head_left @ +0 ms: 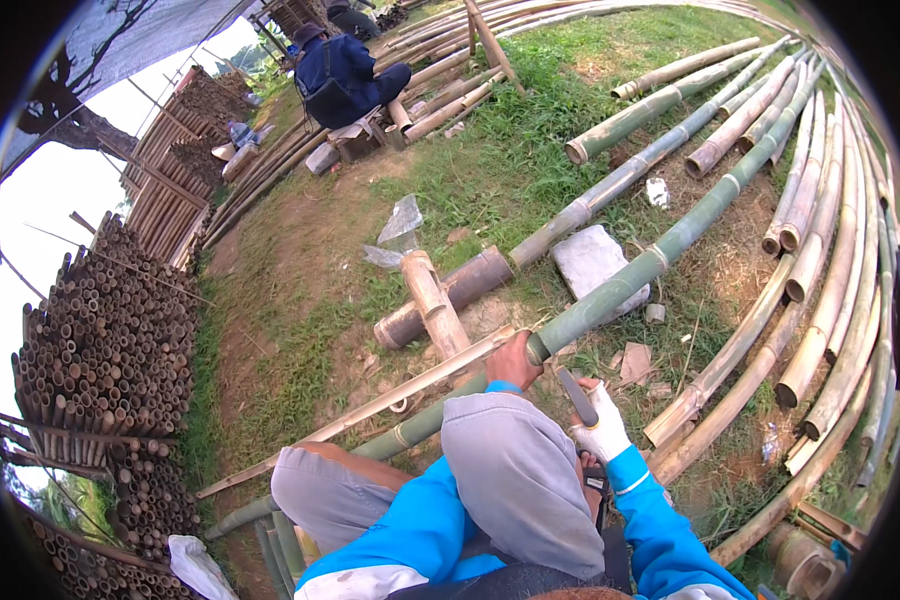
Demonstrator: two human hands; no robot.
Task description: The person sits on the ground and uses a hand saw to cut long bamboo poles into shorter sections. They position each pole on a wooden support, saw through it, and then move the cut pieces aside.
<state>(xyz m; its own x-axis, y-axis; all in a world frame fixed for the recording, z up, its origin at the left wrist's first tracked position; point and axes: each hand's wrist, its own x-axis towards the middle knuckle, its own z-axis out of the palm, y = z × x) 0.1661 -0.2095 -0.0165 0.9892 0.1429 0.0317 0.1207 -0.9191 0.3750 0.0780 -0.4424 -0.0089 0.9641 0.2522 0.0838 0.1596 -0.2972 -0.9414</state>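
1. Green bamboo pole (660, 255) runs from the top right down to its cut end just above the knees, resting over a flat grey stone (590, 262)
2. Left hand (513, 362), bare, is wrapped tight round that cut end
3. Right hand (602, 425), in a white glove, is clenched on a dark blade (575, 393), just right of the pole's end; the hands are close but apart
4. A split pale pole (370, 408) crosses under the knees
5. Loose poles (830, 260) crowd the right edge; a stacked bamboo pile (105, 340) walls the left; open grass (510, 170) lies ahead
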